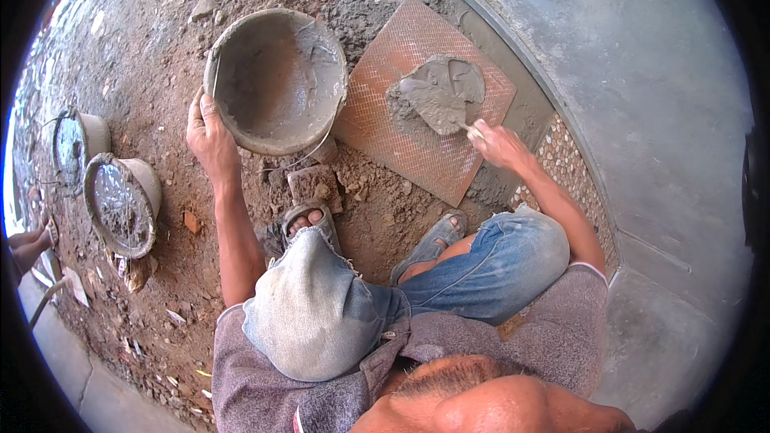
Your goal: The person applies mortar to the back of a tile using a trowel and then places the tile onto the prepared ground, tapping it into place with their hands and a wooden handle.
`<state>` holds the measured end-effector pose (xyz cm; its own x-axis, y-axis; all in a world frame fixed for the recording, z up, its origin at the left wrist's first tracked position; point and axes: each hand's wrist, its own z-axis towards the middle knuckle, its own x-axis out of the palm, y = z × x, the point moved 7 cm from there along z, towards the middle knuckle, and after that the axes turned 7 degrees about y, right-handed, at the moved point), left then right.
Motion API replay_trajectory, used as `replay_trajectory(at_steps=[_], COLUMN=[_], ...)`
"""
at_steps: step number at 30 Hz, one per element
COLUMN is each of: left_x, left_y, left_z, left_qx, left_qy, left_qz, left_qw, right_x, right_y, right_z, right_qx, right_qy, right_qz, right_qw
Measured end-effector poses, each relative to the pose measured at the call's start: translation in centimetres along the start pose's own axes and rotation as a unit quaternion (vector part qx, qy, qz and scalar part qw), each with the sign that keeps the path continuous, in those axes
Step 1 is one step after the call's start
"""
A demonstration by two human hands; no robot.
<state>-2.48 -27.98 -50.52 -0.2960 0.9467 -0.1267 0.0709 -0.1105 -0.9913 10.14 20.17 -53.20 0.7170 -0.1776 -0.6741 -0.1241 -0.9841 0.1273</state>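
Note:
My left hand (210, 130) grips the rim of a round, mortar-coated bucket (289, 72), which is tilted toward me and has wet grey residue inside and a thin wire handle. To its right lies a square reddish tile with a patterned surface (433, 172). A pile of wet grey mortar (457, 72) sits on the tile. My right hand (491, 142) is closed on the handle of a trowel (437, 108), whose mortar-covered blade rests in the pile.
Two buckets of watery grey mix (120, 200) stand on rubbly soil at left. Bricks (309, 184) lie by my sandalled feet. A pebbled strip (553, 160) and a grey concrete floor (658, 104) border the right. Another person's leg (28, 248) shows at the left edge.

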Motion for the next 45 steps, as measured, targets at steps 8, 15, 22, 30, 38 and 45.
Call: replay_trajectory(at_steps=[8,15,22,30,38,45], left_x=[0.6,1.5,0.5,1.4,0.9,0.6], left_y=[-1.1,-1.4,-0.8,-1.3,-1.1,-1.0], left_z=[-0.2,-0.3,-0.3,-0.3,-0.2,-0.1], left_qx=[0.014,-0.010,-0.025,0.007,0.003,-0.001], left_qy=[0.003,0.032,0.009,0.008,0.018,0.010], left_qz=[0.007,0.008,0.018,-0.006,-0.024,0.004], left_qw=[1.000,0.999,0.999,1.000,1.000,1.000], right_x=[-0.7,-0.8,-2.7,-1.8,-3.2,1.7], right_y=[0.1,-0.9,-4.4,-2.1,-4.5,-5.8], right_z=[8.6,4.6,6.6,10.4,5.9,1.3], right_qx=[-0.094,0.071,0.075,0.081,0.010,0.164], right_qy=[-0.077,0.150,0.005,0.113,-0.149,0.067], right_qz=[-0.014,0.199,0.013,0.374,0.016,0.490], right_qw=[0.993,0.966,0.997,0.917,0.989,0.854])
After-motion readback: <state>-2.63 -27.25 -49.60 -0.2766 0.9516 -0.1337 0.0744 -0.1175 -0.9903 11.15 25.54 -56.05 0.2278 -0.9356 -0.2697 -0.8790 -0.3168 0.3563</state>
